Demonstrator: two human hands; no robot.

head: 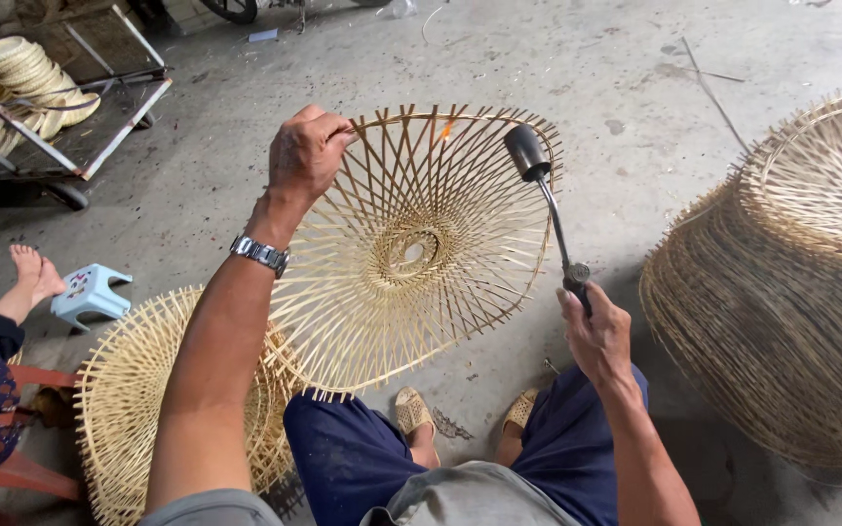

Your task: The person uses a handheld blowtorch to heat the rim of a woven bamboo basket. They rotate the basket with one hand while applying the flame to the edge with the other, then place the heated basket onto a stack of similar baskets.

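Observation:
My left hand (306, 156) grips the upper rim of a round woven bamboo frame (411, 248), held tilted above my knees. A wristwatch (259, 254) sits on that wrist. My right hand (592, 331) holds a gas torch (543, 200) by its handle. The torch's black nozzle points at the far rim, where a small orange flame (446, 128) shows.
A tall stack of similar woven frames (782, 282) stands at the right. Another frame (138, 399) lies on the concrete floor at my left. A small blue stool (90, 292) and another person's bare feet (33, 273) are at the left. A metal cart with bamboo rings (41, 88) stands far left.

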